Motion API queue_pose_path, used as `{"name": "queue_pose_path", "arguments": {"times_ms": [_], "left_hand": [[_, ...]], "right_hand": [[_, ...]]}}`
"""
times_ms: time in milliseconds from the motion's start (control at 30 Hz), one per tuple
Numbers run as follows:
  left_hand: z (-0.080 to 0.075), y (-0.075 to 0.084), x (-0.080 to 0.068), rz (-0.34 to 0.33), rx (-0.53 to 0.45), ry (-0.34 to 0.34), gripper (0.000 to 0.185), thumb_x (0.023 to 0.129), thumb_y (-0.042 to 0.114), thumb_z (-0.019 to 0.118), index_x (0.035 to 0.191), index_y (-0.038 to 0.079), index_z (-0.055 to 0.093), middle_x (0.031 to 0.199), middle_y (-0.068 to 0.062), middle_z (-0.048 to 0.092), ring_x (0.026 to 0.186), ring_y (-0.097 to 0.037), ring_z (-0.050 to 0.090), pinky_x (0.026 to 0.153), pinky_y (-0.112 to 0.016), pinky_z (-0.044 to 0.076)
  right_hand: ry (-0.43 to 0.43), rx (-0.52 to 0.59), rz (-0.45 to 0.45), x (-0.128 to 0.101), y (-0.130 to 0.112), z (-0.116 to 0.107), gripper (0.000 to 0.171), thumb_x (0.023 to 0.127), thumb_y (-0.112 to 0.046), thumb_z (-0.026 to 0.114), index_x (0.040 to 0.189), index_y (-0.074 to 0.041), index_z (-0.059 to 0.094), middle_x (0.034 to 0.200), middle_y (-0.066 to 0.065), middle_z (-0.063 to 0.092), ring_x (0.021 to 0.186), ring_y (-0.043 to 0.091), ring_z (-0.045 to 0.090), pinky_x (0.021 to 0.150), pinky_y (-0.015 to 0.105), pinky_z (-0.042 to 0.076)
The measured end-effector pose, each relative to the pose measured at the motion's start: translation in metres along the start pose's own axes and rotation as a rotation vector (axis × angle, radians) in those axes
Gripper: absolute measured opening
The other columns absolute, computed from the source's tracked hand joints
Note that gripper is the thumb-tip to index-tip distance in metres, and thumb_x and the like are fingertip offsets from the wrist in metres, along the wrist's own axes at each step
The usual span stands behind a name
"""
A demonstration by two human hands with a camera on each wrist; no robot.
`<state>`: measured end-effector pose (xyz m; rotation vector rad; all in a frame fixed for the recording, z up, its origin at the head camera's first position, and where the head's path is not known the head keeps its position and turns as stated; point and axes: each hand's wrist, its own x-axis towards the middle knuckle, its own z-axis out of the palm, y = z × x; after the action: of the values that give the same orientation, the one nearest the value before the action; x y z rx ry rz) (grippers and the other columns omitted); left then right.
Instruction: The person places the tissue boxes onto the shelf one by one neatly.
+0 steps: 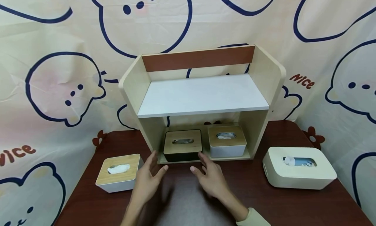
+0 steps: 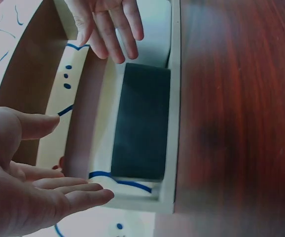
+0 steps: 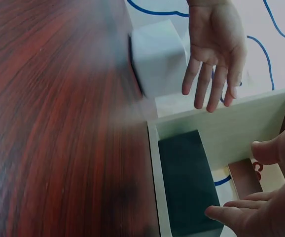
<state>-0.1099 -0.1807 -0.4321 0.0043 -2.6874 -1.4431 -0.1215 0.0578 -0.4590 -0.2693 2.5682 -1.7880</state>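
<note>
The left hand (image 1: 146,182) and right hand (image 1: 212,179) are hovering, fingers apart and empty, before the black tissue box (image 1: 182,146) sitting in the shelf's (image 1: 202,95) lower left; they are probably lining up a grip, next needing to close on its sides.

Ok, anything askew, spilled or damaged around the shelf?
Nothing stands out. The shelf looks intact, the black box and pale box beside it sit upright inside, and no spill shows on the table.
</note>
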Motion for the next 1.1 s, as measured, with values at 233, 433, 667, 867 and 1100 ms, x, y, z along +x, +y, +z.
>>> {"name": "queue_pose_path", "arguments": {"times_ms": [233, 433, 667, 867, 1100], "left_hand": [[-0.022, 0.0, -0.004, 0.009, 0.053, 0.006, 0.077, 0.101, 0.02, 0.078, 0.166, 0.01, 0.04, 0.166, -0.023, 0.047, 0.148, -0.044, 0.051, 0.116, -0.058, 0.05], [-0.049, -0.006, -0.009, -0.038, 0.104, 0.007, 0.082, 0.102, 0.031, 0.077, 0.169, 0.014, 0.034, 0.173, -0.019, 0.038, 0.154, -0.044, 0.044, 0.121, -0.052, 0.044], [-0.081, -0.022, -0.02, -0.039, 0.217, 0.091, 0.084, 0.101, 0.036, 0.077, 0.17, 0.016, 0.033, 0.171, -0.023, 0.039, 0.151, -0.05, 0.044, 0.115, -0.069, 0.045], [-0.102, -0.035, -0.022, -0.155, 0.298, 0.133, 0.093, 0.099, 0.045, 0.078, 0.171, 0.014, 0.029, 0.171, -0.029, 0.033, 0.149, -0.058, 0.042, 0.115, -0.076, 0.04], [-0.117, -0.053, -0.024, -0.302, 0.328, 0.15, 0.11, 0.096, 0.055, 0.077, 0.174, 0.012, 0.011, 0.176, -0.026, 0.022, 0.155, -0.058, 0.031, 0.12, -0.077, 0.033]], "right_hand": [[-0.019, -0.018, -0.034, 0.002, -0.003, 0.015, 0.066, 0.104, -0.027, 0.073, 0.158, 0.002, 0.049, 0.158, 0.03, 0.053, 0.146, 0.045, 0.054, 0.114, 0.053, 0.051], [-0.061, -0.011, -0.055, 0.006, -0.005, 0.029, 0.066, 0.104, -0.032, 0.073, 0.158, -0.001, 0.05, 0.158, 0.029, 0.053, 0.145, 0.045, 0.055, 0.114, 0.054, 0.052], [-0.106, -0.004, -0.072, 0.009, -0.008, 0.046, 0.071, 0.101, -0.036, 0.076, 0.158, -0.002, 0.051, 0.16, 0.026, 0.053, 0.14, 0.047, 0.06, 0.11, 0.057, 0.054], [-0.138, -0.019, -0.085, 0.012, -0.011, 0.061, 0.076, 0.099, -0.039, 0.079, 0.159, -0.002, 0.05, 0.159, 0.025, 0.054, 0.133, 0.05, 0.064, 0.108, 0.057, 0.056], [-0.193, -0.074, -0.095, 0.015, -0.012, 0.077, 0.081, 0.097, -0.045, 0.079, 0.161, -0.006, 0.049, 0.16, 0.017, 0.056, 0.13, 0.046, 0.068, 0.109, 0.053, 0.057]]}}
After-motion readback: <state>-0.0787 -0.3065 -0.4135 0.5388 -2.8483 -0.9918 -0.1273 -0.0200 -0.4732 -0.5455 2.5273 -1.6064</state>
